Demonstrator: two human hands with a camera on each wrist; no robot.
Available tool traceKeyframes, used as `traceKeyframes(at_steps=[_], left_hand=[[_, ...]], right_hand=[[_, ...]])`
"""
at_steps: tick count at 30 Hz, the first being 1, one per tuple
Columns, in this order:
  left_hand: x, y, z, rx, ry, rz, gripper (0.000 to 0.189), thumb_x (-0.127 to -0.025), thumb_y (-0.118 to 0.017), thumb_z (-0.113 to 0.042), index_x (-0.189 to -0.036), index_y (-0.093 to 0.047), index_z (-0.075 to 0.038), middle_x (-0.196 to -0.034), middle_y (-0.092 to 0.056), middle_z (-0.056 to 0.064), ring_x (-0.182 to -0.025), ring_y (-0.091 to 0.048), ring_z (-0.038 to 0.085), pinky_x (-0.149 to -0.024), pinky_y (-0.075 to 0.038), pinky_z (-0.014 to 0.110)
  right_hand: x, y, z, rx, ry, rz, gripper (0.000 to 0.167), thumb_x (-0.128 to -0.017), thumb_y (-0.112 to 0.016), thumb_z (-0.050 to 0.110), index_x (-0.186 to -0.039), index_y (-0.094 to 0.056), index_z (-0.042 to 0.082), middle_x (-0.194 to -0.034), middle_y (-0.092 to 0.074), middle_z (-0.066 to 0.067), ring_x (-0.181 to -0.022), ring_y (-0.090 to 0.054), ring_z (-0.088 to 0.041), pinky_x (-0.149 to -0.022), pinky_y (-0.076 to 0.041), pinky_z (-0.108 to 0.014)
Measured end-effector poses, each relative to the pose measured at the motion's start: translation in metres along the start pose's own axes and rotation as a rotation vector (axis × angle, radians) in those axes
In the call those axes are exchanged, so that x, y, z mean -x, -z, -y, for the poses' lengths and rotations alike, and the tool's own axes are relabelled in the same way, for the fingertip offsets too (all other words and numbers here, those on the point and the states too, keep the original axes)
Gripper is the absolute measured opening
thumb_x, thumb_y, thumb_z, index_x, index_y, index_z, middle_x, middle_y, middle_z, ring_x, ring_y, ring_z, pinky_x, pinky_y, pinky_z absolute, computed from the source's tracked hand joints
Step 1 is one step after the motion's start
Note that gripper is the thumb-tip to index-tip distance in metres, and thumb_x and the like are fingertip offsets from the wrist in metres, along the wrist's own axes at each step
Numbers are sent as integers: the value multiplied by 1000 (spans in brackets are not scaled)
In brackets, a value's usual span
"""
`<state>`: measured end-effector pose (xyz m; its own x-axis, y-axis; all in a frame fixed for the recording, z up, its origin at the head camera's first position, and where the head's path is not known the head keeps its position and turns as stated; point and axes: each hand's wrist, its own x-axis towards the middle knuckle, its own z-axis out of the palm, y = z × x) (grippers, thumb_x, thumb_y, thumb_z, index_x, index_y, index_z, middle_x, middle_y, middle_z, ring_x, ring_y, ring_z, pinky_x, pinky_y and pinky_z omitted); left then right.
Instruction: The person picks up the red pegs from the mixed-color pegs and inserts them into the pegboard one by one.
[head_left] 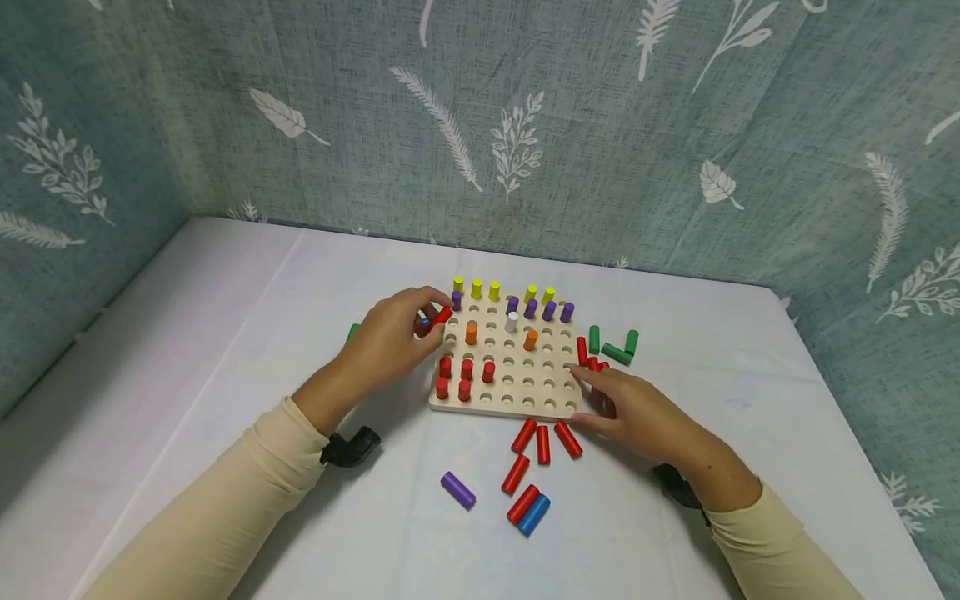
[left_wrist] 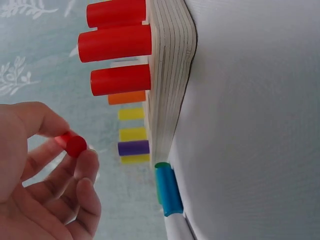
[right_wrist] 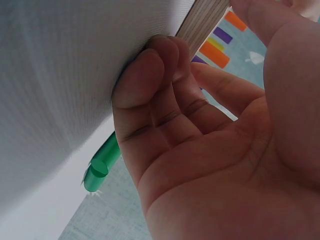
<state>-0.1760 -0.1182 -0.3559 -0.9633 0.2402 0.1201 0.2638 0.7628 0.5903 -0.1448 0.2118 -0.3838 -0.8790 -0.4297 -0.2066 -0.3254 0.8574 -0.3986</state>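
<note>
A wooden peg board [head_left: 517, 411] with rows of holes lies mid-table. My left hand [head_left: 390, 337] is above its left edge, pinching a red peg [left_wrist: 76, 146] between thumb and fingers. My right hand [head_left: 633, 408] rests at the board's right edge, index finger and thumb touching near the front right corner, other fingers loosely bent. Standing in the board are yellow pegs [head_left: 476, 288] along the back, purple pegs [head_left: 549, 311] in front of them, a white peg [head_left: 512, 322], two orange pegs [head_left: 471, 332] and several red pegs [head_left: 465, 390] at front left.
Loose red pegs [head_left: 543, 445] lie before the board, with a purple peg [head_left: 458, 490] and a blue peg [head_left: 534, 515] nearer. Green pegs [head_left: 617, 354] lie to its right. Left of the board lies another blue peg [left_wrist: 170, 192]. Patterned cloth [head_left: 480, 125] hangs behind.
</note>
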Motion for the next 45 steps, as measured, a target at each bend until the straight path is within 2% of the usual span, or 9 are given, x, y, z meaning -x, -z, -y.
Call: traceKeyframes(at_steps=[10, 19, 25, 35, 45], left_hand=[[3, 0, -2, 19, -22, 18, 37, -93, -69, -14, -129, -61, -14, -103, -66, 4, -85, -61, 18, -66, -52, 29], [6, 0, -5, 40, -73, 27, 37, -91, -71, -13, -127, -61, -14, -104, -68, 3, -86, -62, 17, -69, -54, 29], [8, -1, -7, 54, -76, 30, 37, -91, -70, -10, -126, -60, -14, -103, -68, 3, -87, -63, 17, -70, -56, 29], [9, -3, -15, 62, -82, 57, 36, -91, -72, -11, -124, -60, -14, -108, -68, 2, -93, -65, 18, -82, -59, 37], [8, -6, -19, 72, -98, 67, 32, -91, -73, -14, -120, -61, -16, -103, -71, 0, -92, -67, 17, -82, -59, 36]], right_hand=[[0, 0, 0, 0, 16, -2, 74, -87, -75, 44, -150, -47, 18, -90, -56, 2, -86, -51, -13, -71, -46, -27], [-1, -2, 1, -8, 10, -3, 74, -87, -76, 44, -150, -47, 19, -90, -56, 2, -87, -51, -13, -72, -47, -26], [-2, -2, 2, -14, -8, 5, 75, -87, -76, 44, -151, -46, 20, -91, -56, 1, -88, -52, -14, -73, -47, -27], [-1, -2, 1, -9, -10, 11, 74, -87, -76, 44, -151, -46, 19, -91, -56, 2, -88, -51, -14, -74, -47, -27], [1, 0, -1, -5, -3, -2, 73, -87, -76, 43, -150, -47, 19, -92, -57, 2, -87, -52, -13, -72, -47, -26]])
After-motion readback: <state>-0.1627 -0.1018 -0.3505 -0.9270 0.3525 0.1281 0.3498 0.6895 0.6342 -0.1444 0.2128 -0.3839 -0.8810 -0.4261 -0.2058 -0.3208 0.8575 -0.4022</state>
